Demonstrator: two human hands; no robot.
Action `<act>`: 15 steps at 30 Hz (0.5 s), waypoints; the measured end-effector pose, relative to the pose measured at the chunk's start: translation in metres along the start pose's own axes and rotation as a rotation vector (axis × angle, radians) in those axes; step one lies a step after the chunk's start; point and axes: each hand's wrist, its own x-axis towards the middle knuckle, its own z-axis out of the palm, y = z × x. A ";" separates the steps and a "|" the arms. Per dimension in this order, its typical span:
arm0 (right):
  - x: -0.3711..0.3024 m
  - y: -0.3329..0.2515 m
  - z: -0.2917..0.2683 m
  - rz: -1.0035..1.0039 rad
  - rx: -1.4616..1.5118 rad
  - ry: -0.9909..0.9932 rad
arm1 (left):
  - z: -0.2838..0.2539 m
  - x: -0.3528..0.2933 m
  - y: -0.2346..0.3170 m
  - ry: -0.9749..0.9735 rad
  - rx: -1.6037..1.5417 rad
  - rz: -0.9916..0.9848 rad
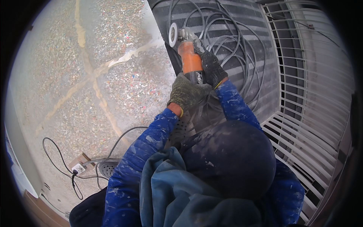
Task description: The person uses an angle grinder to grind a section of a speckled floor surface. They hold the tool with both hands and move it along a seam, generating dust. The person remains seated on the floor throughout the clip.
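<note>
An orange angle grinder (pixel 191 56) with a pale disc (pixel 173 34) is gripped in both my gloved hands. My left hand (pixel 188 91) is closed round its dark rear end, nearest me. Farther up, my right hand (pixel 210 62) wraps the right side of the orange body, fingers toward the metal head. The disc stands on edge beside the rim of a chip-flecked board (pixel 132 83); whether they touch I cannot tell. Both gloves are dark knit and dusty, and white marks spot my blue sleeves.
Loops of grey cable (pixel 242 49) lie on the dark striped surface beyond my right hand. A white barred railing (pixel 302 75) curves along the right. On the left, pale filler seams (pixel 92 75) cross the board, and a white socket block (pixel 78 168) with black cords lies there.
</note>
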 end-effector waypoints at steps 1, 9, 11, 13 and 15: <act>0.001 -0.001 -0.006 -0.019 -0.013 -0.022 | -0.001 0.000 -0.002 -0.002 -0.023 0.045; 0.012 -0.034 -0.043 0.022 0.027 -0.116 | -0.020 -0.005 0.008 -0.090 -0.126 0.031; 0.008 -0.035 -0.040 0.014 0.027 -0.137 | -0.021 -0.007 0.007 -0.079 -0.054 0.026; 0.001 -0.032 -0.037 0.010 0.030 -0.151 | -0.020 -0.008 0.005 -0.072 -0.005 0.014; -0.008 -0.031 -0.035 -0.001 0.021 -0.172 | -0.018 -0.011 0.002 -0.081 0.017 -0.018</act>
